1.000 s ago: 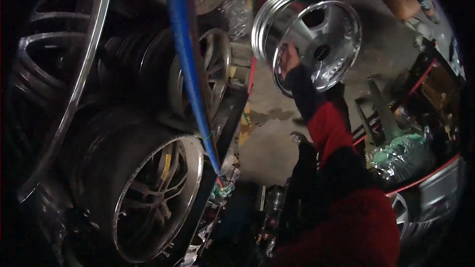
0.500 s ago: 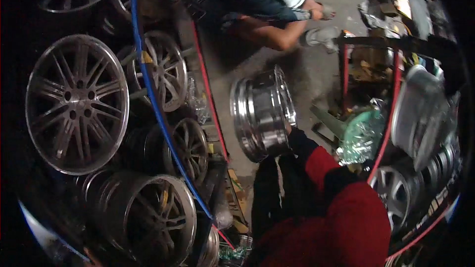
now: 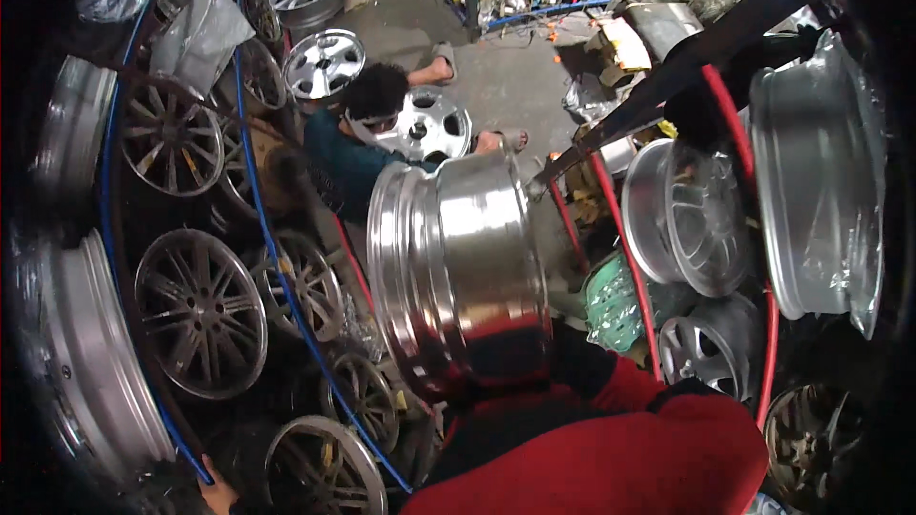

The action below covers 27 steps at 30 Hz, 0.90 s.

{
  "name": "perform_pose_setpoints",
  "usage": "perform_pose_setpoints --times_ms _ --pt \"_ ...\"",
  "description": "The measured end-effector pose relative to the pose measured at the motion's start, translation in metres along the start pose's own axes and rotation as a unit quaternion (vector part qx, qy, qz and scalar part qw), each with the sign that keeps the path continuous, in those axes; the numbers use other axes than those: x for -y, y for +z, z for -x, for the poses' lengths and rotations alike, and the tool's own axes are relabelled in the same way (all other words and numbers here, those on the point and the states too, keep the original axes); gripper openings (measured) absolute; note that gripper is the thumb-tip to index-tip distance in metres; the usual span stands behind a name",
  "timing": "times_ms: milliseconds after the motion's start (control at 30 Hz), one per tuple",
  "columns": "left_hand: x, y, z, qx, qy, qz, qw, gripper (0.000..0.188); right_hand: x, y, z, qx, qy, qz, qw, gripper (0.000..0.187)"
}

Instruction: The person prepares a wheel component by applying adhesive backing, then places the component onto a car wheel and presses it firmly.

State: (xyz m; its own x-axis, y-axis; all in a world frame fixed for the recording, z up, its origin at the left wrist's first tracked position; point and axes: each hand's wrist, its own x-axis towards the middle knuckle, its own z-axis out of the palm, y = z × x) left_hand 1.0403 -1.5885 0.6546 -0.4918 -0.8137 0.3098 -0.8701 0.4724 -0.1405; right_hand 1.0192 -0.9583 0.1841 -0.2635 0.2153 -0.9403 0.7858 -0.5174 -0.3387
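Note:
A shiny chrome wheel rim [image 3: 487, 248] is held up in front of me, its broad barrel facing me. My right arm, in a red sleeve with a dark cuff, reaches to its lower right side; the right hand itself is hidden behind the rim. At the lower left, my left hand [image 3: 219, 490] is closed around the blue rail [image 3: 187, 450] of a rack. Only part of that hand shows.
Racks with red and blue rails hold several wheel rims [image 3: 200, 313] on both sides. Beyond my rim, a person [image 3: 358, 148] sits low on the floor by a silver rim [image 3: 431, 124]. Plastic-wrapped green material [image 3: 615, 300] lies to the right.
The chrome rim has come up from low over the floor and now looks much larger. My view has tilted up, showing more of the aisle, racks and the other person.

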Motion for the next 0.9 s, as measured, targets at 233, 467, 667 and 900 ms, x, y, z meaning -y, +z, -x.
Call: perform_pose_setpoints --times_ms 233,467,667,900 --pt "-0.150 0.009 0.013 -0.046 0.056 0.102 0.992 0.065 0.189 0.034 -0.053 0.015 -0.083 -0.042 0.996 0.067" --pt "-0.443 0.075 0.000 0.130 0.268 0.253 0.920 0.060 0.417 0.095 -0.108 0.022 -0.169 -0.071 0.983 0.067" --pt "-0.762 0.077 0.019 0.265 0.474 0.383 0.747 0.056 0.590 0.134 -0.142 0.025 -0.218 -0.125 0.968 0.068" --pt "-1.051 0.122 0.085 0.417 0.535 0.424 0.600 0.051 0.713 0.123 -0.231 -0.014 -0.211 -0.199 0.957 0.069"
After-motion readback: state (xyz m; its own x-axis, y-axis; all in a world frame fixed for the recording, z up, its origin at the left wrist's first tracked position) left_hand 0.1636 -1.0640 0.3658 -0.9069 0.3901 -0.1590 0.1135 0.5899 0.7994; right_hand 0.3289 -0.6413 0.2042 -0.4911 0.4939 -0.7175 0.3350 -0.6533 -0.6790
